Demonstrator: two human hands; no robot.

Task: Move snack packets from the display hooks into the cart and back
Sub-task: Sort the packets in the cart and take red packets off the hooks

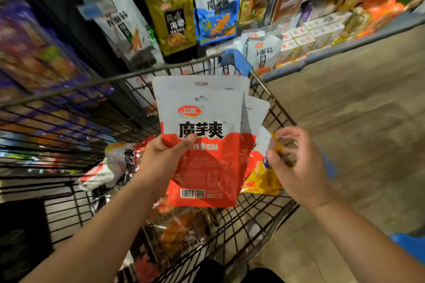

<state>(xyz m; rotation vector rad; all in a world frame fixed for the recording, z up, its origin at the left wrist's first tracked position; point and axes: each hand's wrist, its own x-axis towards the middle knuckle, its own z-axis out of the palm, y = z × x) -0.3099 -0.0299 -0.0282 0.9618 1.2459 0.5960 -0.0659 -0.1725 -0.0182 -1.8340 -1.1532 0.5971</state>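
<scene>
Several white-and-red snack packets (207, 122) are fanned in our left hand (165, 156), thumb clamped on the front one and fingers behind, held upright over the wire cart (69, 122). Our right hand (301, 163) has its fingers curled at the top of a yellow packet (262, 181) in the cart. It's blurred, so we cannot tell if it's pinched. More packets (110, 163) lie in the basket. Display packets (216, 14) hang beyond.

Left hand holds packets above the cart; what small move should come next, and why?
Probably lift the red-and-white packets toward the hanging display: the left hand grips them upright, hang holes on top, above the cart, while the right hand pinches a yellow packet.
</scene>
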